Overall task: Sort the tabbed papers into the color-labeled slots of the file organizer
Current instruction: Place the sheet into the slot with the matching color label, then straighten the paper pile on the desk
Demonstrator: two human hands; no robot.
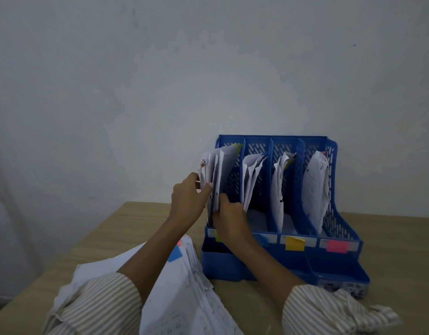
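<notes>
A loose stack of papers [184, 286] with blue and pink tabs lies flat on the wooden table [99, 238], left of the file organizer [329, 262], partly under the left forearm. The left hand [188, 201] pinches the outer sheets of the upright bundle [218, 172] in the leftmost, green-labelled slot. The right hand [229, 217] grips the same bundle's lower front edge, covering that slot's opening. The bundle stands on end, long axis near vertical, leaning left. Further right, the blue, yellow [295, 243] and pink [337, 245] labelled slots each hold upright papers.
</notes>
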